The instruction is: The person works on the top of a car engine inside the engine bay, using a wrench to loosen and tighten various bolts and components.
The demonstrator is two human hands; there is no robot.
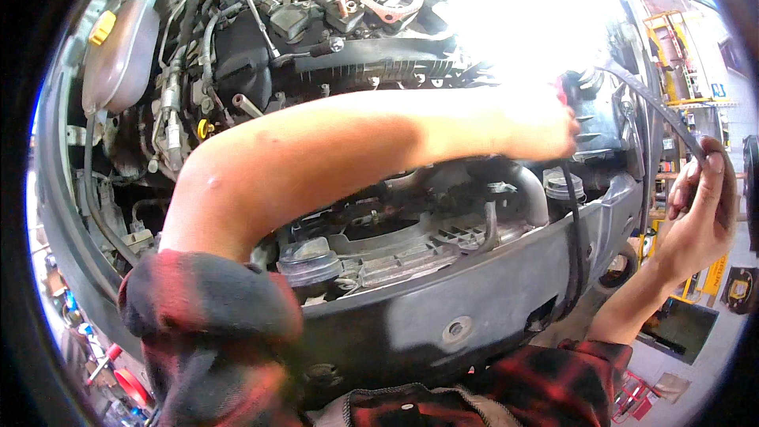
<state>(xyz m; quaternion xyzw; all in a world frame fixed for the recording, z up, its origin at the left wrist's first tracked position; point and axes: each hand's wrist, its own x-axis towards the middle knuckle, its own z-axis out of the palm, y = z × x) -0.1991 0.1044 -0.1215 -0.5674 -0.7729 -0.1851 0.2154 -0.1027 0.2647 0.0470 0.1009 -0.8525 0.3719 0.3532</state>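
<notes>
My left arm reaches across the front of an open engine bay, and my left hand (pixel 545 122) is closed in a fist over its right side, partly washed out by glare. A bit of red shows at the fist's upper edge; what it grips is hidden. My right hand (pixel 704 198), at the far right, pinches a long, flexible black strip (pixel 662 111) between thumb and fingers. The strip runs up and left from there into the glare. A dark strand (pixel 575 237) hangs below my left fist over the grey front panel (pixel 474 300); whether both are one piece I cannot tell.
A ratchet with a long extension (pixel 257 16) lies across the engine. Near it is an orange-brown gasket (pixel 387 1). A translucent coolant tank (pixel 122 55) with a yellow cap stands at the left. Yellow shelving (pixel 672 55) is beyond the car, right; red tools (pixel 130 387) lie lower left.
</notes>
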